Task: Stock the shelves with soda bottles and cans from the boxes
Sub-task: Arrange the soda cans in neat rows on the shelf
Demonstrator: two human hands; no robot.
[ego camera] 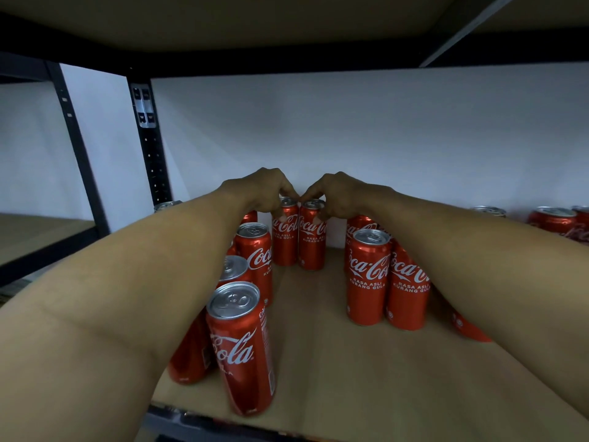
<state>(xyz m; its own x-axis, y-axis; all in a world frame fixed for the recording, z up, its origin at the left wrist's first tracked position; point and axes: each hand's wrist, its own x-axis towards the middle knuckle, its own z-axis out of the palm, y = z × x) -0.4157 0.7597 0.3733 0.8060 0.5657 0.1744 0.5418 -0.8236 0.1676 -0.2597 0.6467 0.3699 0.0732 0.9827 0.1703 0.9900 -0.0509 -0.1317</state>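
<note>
A brown shelf board (334,362) meets a white wall (382,138), with black uprights (149,148) at left. The forearms (127,282) hide some of the red cans (368,275); about a dozen can be counted. At the back, the left hand (261,189) grips the left rear can (284,240) and the right hand (344,196) grips the right rear can (311,247), fingers curled over the tops. The two cans touch.

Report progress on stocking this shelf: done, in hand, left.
Done: red aluminium cola cans stand in left and right rows on the brown board shelf. In hand: the left hand grips one back can, the right hand its neighbour. Left: open board between the rows; no boxes in view.
</note>
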